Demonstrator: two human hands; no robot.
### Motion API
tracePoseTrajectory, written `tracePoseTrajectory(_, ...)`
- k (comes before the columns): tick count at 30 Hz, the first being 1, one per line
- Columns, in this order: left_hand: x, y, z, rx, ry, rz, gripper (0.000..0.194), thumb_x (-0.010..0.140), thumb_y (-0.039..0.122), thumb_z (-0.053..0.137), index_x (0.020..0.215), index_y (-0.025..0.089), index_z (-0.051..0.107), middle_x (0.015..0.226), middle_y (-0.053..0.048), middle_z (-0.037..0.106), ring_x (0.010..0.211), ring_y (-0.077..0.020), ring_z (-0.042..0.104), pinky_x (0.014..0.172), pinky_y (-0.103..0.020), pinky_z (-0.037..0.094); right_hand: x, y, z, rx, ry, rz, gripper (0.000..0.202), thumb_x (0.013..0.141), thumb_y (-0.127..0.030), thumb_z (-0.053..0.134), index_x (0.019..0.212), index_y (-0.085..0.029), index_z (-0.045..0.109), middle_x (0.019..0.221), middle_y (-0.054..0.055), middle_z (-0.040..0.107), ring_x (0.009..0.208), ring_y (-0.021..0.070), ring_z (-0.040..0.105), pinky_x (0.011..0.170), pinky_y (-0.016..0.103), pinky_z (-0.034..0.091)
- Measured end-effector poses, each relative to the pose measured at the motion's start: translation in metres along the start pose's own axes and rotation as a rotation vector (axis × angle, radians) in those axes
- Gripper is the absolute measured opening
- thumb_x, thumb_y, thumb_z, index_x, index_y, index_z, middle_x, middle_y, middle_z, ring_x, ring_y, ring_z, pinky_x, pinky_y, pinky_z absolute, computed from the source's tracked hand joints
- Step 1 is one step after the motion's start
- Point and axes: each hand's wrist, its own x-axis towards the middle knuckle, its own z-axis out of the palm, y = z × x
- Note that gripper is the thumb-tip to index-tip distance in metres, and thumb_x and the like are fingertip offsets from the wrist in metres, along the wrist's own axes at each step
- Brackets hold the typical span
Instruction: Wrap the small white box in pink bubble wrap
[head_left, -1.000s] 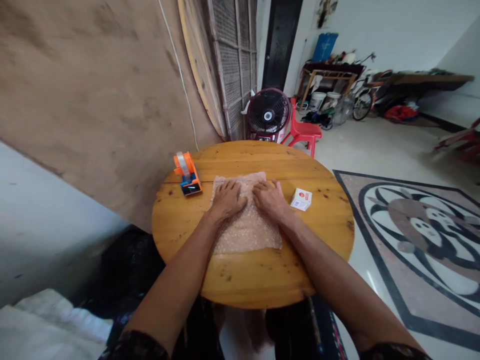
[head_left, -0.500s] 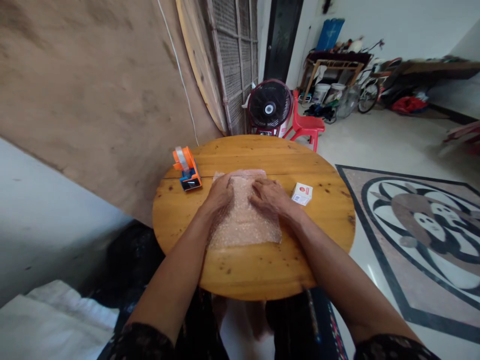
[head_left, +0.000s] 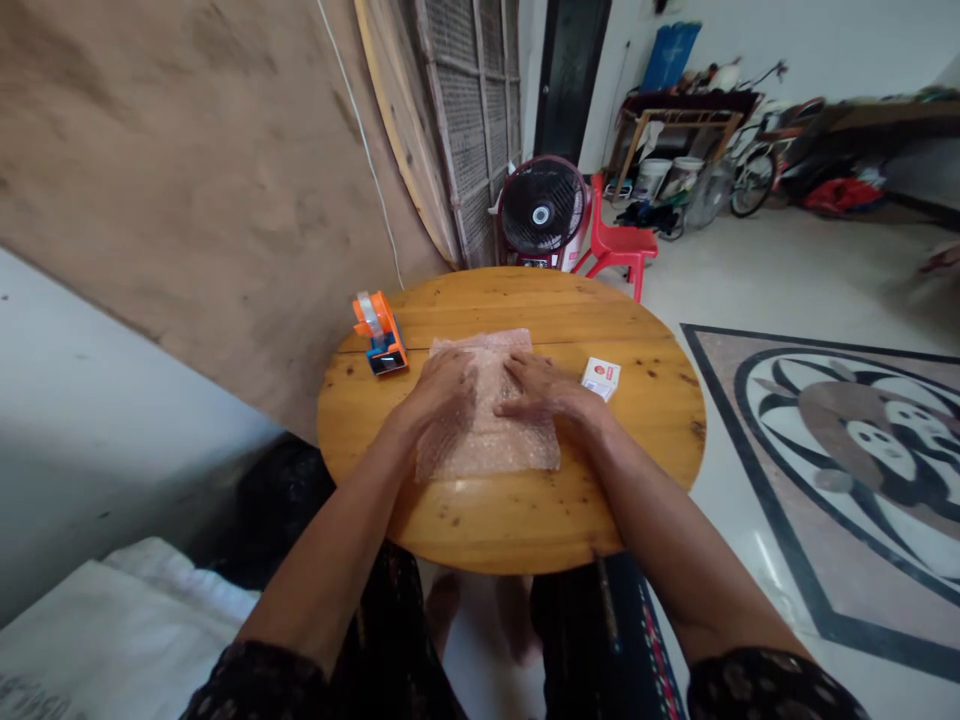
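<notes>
Bubble wrap [head_left: 487,450] lies on the table [head_left: 510,530], left hand [head_left: 448,382] and right hand [head_left: 541,387] open on its far half, gripping nothing. It should handle light and soft, best pinched at the near corners; its thickness is hard to tell.

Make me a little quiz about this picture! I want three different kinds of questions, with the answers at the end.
1. True or false: the left hand and the right hand both touch the bubble wrap.
2. Which hand is nearer the box?
A) left
B) right
3. Fill in the colour: the chair beside the fan is ____.

Key: 1. True; 2. B; 3. red
</notes>
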Motion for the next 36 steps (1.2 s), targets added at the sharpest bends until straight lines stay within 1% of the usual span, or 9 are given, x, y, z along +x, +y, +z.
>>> tracePoseTrajectory(3, -0.019, 0.008, -0.002, 0.061, -0.131, 0.074, 0.043, 0.085, 0.024, 0.048, 0.126, 0.015, 0.057, 0.137, -0.013, 0.056, 0.133, -0.0283, 0.044, 0.114, -0.045, 0.031, 0.0, 0.001, 0.0, 0.014, 0.005, 0.01, 0.08, 0.073, -0.062, 0.065, 0.136, -0.016, 0.049, 0.151, 0.018, 0.038, 0.14, 0.037, 0.032, 0.111, 0.05, 0.029)
tracePoseTrajectory(5, -0.032, 0.008, 0.001, 0.033, -0.176, 0.078, 0.051, 0.084, 0.03, 0.055, 0.132, 0.017, 0.053, 0.144, -0.012, 0.049, 0.139, -0.0292, 0.037, 0.116, -0.046, 0.028, 0.0, 0.002, -0.002, 0.028, -0.001, 0.0, 0.08, 0.073, -0.061, 0.066, 0.137, -0.016, 0.049, 0.151, 0.018, 0.037, 0.141, 0.0366, 0.031, 0.112, 0.05, 0.028)
tracePoseTrajectory(10, -0.049, -0.005, 0.008, -0.101, -0.159, 0.064, 0.069, 0.083, 0.042, 0.057, 0.145, 0.016, 0.038, 0.153, -0.014, 0.036, 0.143, -0.0292, 0.031, 0.118, -0.047, 0.025, 0.0, 0.01, -0.001, 0.041, -0.02, -0.054, 0.088, 0.073, -0.063, 0.064, 0.143, -0.015, 0.041, 0.156, 0.017, 0.029, 0.143, 0.0362, 0.028, 0.113, 0.052, 0.027)
tracePoseTrajectory(14, -0.049, -0.01, 0.004, -0.101, -0.202, 0.084, 0.072, 0.082, 0.042, 0.058, 0.146, 0.016, 0.036, 0.154, -0.013, 0.034, 0.144, -0.0297, 0.028, 0.12, -0.045, 0.022, 0.001, 0.014, 0.003, 0.027, -0.016, -0.053, 0.088, 0.071, -0.061, 0.067, 0.143, -0.016, 0.043, 0.155, 0.017, 0.032, 0.141, 0.0376, 0.032, 0.111, 0.052, 0.029)
tracePoseTrajectory(18, -0.049, -0.005, -0.003, -0.075, -0.239, 0.08, 0.068, 0.082, 0.041, 0.058, 0.144, 0.02, 0.039, 0.154, -0.012, 0.036, 0.144, -0.0308, 0.028, 0.119, -0.047, 0.023, 0.001, 0.013, 0.002, 0.033, 0.049, -0.052, 0.071, 0.078, -0.053, 0.065, 0.139, -0.021, 0.048, 0.151, 0.013, 0.04, 0.137, 0.0355, 0.038, 0.109, 0.05, 0.032)
tracePoseTrajectory(22, -0.052, 0.0, -0.004, -0.066, -0.219, 0.131, 0.067, 0.08, 0.038, 0.061, 0.141, 0.017, 0.043, 0.153, -0.014, 0.037, 0.143, -0.0326, 0.028, 0.118, -0.047, 0.023, 0.002, 0.01, -0.002, 0.044, 0.116, -0.082, 0.05, 0.082, -0.046, 0.062, 0.127, -0.023, 0.059, 0.139, 0.01, 0.055, 0.125, 0.0317, 0.052, 0.104, 0.045, 0.039)
tracePoseTrajectory(27, -0.053, 0.0, -0.002, -0.029, -0.256, 0.119, 0.063, 0.082, 0.038, 0.057, 0.141, 0.021, 0.043, 0.155, -0.01, 0.035, 0.145, -0.0312, 0.025, 0.119, -0.049, 0.018, 0.002, 0.003, -0.006, 0.065, 0.18, -0.034, 0.04, 0.085, -0.038, 0.059, 0.121, -0.021, 0.064, 0.12, 0.01, 0.068, 0.107, 0.0291, 0.063, 0.091, 0.04, 0.046)
tracePoseTrajectory(30, -0.053, 0.0, -0.002, -0.006, -0.268, 0.101, 0.064, 0.082, 0.04, 0.056, 0.142, 0.018, 0.044, 0.157, -0.012, 0.03, 0.146, -0.0322, 0.021, 0.119, -0.05, 0.016, 0.001, -0.001, -0.007, 0.121, 0.216, -0.028, 0.038, 0.085, -0.036, 0.058, 0.118, -0.018, 0.065, 0.116, 0.011, 0.069, 0.1, 0.0257, 0.065, 0.084, 0.035, 0.048)
tracePoseTrajectory(36, -0.052, 0.001, -0.004, 0.028, -0.258, 0.123, 0.063, 0.081, 0.042, 0.058, 0.139, 0.018, 0.048, 0.155, -0.013, 0.033, 0.146, -0.0296, 0.023, 0.119, -0.045, 0.017, 0.001, 0.001, -0.005, 0.13, 0.175, -0.095, 0.023, 0.085, -0.032, 0.056, 0.096, -0.017, 0.069, 0.091, 0.005, 0.07, 0.081, 0.0189, 0.062, 0.075, 0.03, 0.046)
